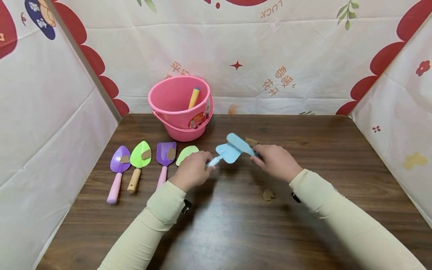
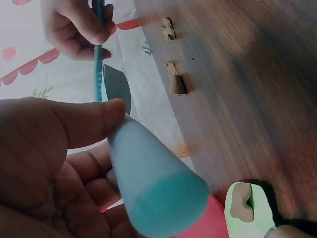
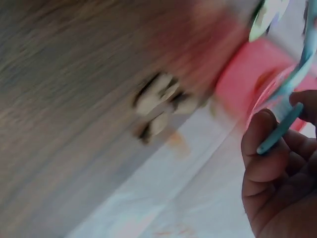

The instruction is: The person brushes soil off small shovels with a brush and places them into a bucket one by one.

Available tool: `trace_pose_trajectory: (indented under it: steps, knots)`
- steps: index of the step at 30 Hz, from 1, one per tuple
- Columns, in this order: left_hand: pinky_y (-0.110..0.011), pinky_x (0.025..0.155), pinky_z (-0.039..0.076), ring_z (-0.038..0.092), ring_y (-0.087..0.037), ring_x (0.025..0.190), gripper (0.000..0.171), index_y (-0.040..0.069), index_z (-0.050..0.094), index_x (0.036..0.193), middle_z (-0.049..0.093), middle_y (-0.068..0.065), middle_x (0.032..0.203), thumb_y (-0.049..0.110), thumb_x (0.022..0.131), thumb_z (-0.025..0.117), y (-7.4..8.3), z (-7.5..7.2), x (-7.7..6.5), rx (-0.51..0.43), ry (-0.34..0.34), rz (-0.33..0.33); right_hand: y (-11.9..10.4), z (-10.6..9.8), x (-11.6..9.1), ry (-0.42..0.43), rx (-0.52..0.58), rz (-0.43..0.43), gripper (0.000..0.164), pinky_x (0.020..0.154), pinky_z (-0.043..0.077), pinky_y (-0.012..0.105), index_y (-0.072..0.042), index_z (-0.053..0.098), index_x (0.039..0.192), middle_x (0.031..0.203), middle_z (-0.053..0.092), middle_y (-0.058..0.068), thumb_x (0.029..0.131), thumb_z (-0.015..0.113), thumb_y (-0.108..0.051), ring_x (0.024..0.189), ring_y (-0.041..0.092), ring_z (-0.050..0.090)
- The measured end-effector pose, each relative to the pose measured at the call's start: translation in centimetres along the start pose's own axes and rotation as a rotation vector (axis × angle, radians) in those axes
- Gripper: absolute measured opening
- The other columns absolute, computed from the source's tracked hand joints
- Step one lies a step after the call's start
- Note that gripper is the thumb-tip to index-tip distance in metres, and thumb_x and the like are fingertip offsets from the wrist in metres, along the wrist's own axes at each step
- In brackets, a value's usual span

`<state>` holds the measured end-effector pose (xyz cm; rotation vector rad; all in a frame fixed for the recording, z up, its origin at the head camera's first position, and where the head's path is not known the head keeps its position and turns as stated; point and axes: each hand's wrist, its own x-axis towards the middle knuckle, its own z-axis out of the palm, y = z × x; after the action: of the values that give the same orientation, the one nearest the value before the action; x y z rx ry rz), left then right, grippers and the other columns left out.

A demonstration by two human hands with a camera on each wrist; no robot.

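Observation:
My left hand (image 1: pixel 192 170) grips the handle of a light blue toy shovel (image 1: pixel 229 153), raised a little above the table. The rounded handle end faces the left wrist view, with the thumb along it. In my right hand (image 1: pixel 278 162) is a small blue brush (image 1: pixel 239 143), pinched by its thin handle, its row of short bristles over the shovel's blade. Beside the brush lies a dry brown leaf (image 1: pixel 251 141), partly hidden. Another dry leaf (image 1: pixel 269 194) lies nearer on the table. A pale green shovel (image 1: pixel 186 153) is partly covered by my left hand.
A pink bucket (image 1: pixel 179 125) stands at the back, a yellow handle (image 1: pixel 194 98) sticking up inside. Left on the table (image 1: pixel 303 232) lie a purple shovel (image 1: pixel 119 157), a bright green shovel (image 1: pixel 139 148) and another purple shovel (image 1: pixel 164 152), each with a leaf on its blade. Printed cloth surrounds the table.

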<state>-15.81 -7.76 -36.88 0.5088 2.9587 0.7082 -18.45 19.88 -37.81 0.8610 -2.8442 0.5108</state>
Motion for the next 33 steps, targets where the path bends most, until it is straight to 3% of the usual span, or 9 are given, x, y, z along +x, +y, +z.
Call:
trace_pose_trajectory:
  steps: [4,9,12,15,18,21,24,28,33]
  knots:
    - [-0.036,0.067,0.045,0.053,-0.017,0.073,0.013,0.013,0.065,0.091,0.056,0.002,0.08,0.02,0.089,0.075,-0.1,-1.1,0.2,-0.001,-0.006,0.056,2.9,-0.8,0.0,-0.008,0.087,0.143,0.013,0.049,0.038,0.032,-0.007,0.065,0.099,0.068,0.058,0.0,0.098,0.064,-0.02,0.052,0.013,0.045]
    - [-0.036,0.064,0.047,0.054,-0.018,0.073,0.014,0.012,0.061,0.097,0.056,0.001,0.085,0.022,0.093,0.07,0.4,-5.0,-0.1,0.135,-0.027,0.127,6.0,-1.6,-1.1,-0.045,0.135,0.258,0.017,0.051,0.037,0.034,-0.006,0.065,0.103,0.072,0.06,0.004,0.1,0.061,-0.023,0.054,0.017,0.045]
    - [-0.037,0.06,0.048,0.054,-0.019,0.071,0.016,0.012,0.057,0.099,0.054,0.0,0.083,0.025,0.095,0.066,0.7,-8.4,-0.7,0.268,-0.09,0.152,7.4,-2.0,-2.3,-0.063,0.12,0.287,0.019,0.052,0.036,0.034,-0.005,0.066,0.103,0.071,0.059,0.003,0.099,0.062,-0.023,0.055,0.017,0.044]
    - [-0.037,0.06,0.048,0.055,-0.02,0.067,0.016,0.013,0.057,0.096,0.054,-0.001,0.078,0.028,0.097,0.063,0.9,-12.5,-1.0,0.335,-0.163,0.159,8.3,-2.5,-3.4,-0.061,0.097,0.3,0.019,0.051,0.036,0.034,-0.003,0.066,0.102,0.071,0.059,0.003,0.098,0.064,-0.022,0.055,0.017,0.045]
    - [-0.037,0.062,0.047,0.054,-0.019,0.065,0.013,0.012,0.061,0.094,0.057,-0.001,0.077,0.025,0.096,0.064,0.8,-17.0,-0.7,0.367,-0.163,0.189,8.7,-3.1,-4.2,-0.058,0.08,0.302,0.016,0.051,0.036,0.034,-0.004,0.065,0.101,0.071,0.059,0.002,0.097,0.065,-0.02,0.056,0.017,0.045]
    - [-0.037,0.062,0.046,0.054,-0.022,0.067,0.014,0.007,0.065,0.097,0.061,-0.005,0.081,0.021,0.095,0.064,-0.2,-21.3,0.9,0.369,-0.127,0.192,8.4,-3.9,-4.9,-0.064,0.073,0.297,0.016,0.051,0.037,0.034,-0.004,0.064,0.101,0.072,0.06,0.002,0.097,0.065,-0.02,0.057,0.017,0.046]
    - [-0.038,0.064,0.044,0.052,-0.024,0.072,0.023,0.003,0.062,0.104,0.06,-0.009,0.085,0.023,0.095,0.063,-2.1,-24.3,3.5,0.321,-0.116,0.11,8.1,-4.7,-5.5,-0.078,0.066,0.293,0.017,0.052,0.037,0.033,-0.005,0.064,0.102,0.074,0.061,0.001,0.097,0.065,-0.021,0.058,0.017,0.047]
    - [-0.038,0.065,0.042,0.052,-0.025,0.074,0.026,0.001,0.06,0.103,0.059,-0.01,0.082,0.025,0.093,0.064,-5.3,-24.9,6.6,0.182,-0.09,-0.035,7.9,-5.1,-5.9,-0.088,0.063,0.299,0.018,0.052,0.039,0.033,-0.004,0.065,0.103,0.075,0.062,0.002,0.096,0.067,-0.02,0.06,0.017,0.05]
    - [-0.038,0.067,0.043,0.052,-0.026,0.081,0.022,0.001,0.06,0.101,0.06,-0.01,0.085,0.022,0.093,0.061,-7.5,-21.6,8.5,0.103,-0.074,-0.119,7.7,-5.2,-6.2,-0.086,0.073,0.302,0.018,0.052,0.039,0.033,-0.004,0.066,0.103,0.074,0.061,0.001,0.095,0.068,-0.019,0.061,0.017,0.05]
